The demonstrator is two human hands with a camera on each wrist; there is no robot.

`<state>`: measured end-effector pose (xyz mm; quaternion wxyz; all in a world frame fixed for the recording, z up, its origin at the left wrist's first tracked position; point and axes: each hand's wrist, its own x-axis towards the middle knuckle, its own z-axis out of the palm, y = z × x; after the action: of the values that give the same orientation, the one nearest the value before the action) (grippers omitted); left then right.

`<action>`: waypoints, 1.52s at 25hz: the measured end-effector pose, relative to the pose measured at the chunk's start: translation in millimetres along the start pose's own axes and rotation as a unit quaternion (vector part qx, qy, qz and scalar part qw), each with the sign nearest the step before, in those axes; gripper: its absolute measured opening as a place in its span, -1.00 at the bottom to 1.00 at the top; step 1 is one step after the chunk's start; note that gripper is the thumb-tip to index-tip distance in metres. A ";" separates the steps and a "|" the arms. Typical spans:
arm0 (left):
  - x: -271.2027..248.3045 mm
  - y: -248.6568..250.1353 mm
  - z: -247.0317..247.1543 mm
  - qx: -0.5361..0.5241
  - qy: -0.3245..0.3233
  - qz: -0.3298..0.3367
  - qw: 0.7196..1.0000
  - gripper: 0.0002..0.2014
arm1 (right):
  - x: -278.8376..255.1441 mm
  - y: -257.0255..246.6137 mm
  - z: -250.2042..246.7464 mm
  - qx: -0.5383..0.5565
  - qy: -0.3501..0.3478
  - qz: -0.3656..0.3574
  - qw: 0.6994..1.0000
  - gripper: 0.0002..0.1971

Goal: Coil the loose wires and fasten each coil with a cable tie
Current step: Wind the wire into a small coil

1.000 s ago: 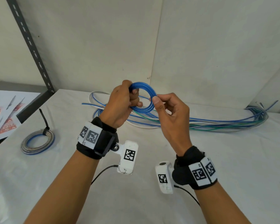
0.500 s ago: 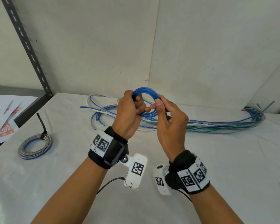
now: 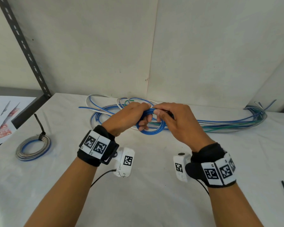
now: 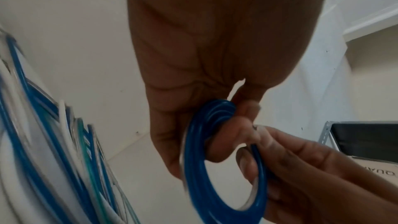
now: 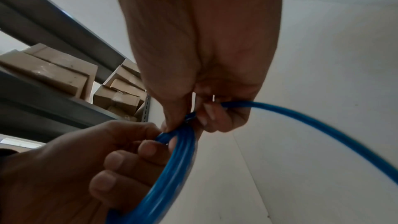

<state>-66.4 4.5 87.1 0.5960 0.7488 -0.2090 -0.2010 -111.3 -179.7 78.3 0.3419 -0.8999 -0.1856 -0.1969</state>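
you've brought the blue wire coil [image 3: 150,126] down from chest height to mid-frame, just above the loose wires [image 3: 220,125]. your left hand [image 3: 128,118] grips its turns, your right hand [image 3: 175,122] pinches the trailing strand (winding isn't finished); no tie on it yet.
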 end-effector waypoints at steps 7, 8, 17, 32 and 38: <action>0.3 8.3 7.5 -0.050 0.082 0.040 0.995 -0.57 | 0.7 -0.1 -9.8 0.032 0.072 0.027 0.997 -0.83; 0.6 9.7 3.6 -0.077 0.096 0.046 0.991 -0.57 | 0.4 3.0 -11.8 0.014 0.102 0.034 0.994 -0.85; -0.4 19.9 -15.9 -0.308 0.152 0.091 0.935 -0.56 | 1.8 -17.8 10.9 0.251 0.142 0.089 0.954 -0.87; 2.0 12.6 -1.6 -0.262 0.096 0.063 0.958 -0.54 | 2.0 -13.8 8.5 0.256 0.183 0.097 0.944 -0.85; -4.5 7.0 2.7 0.029 0.031 0.020 0.999 -0.52 | -3.3 -5.2 -7.3 0.103 0.004 0.057 0.993 -0.89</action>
<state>-72.1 3.4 93.6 0.5838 0.7676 -0.2114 -0.1593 -118.3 -181.7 84.6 0.4441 -0.8683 -0.1518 -0.1606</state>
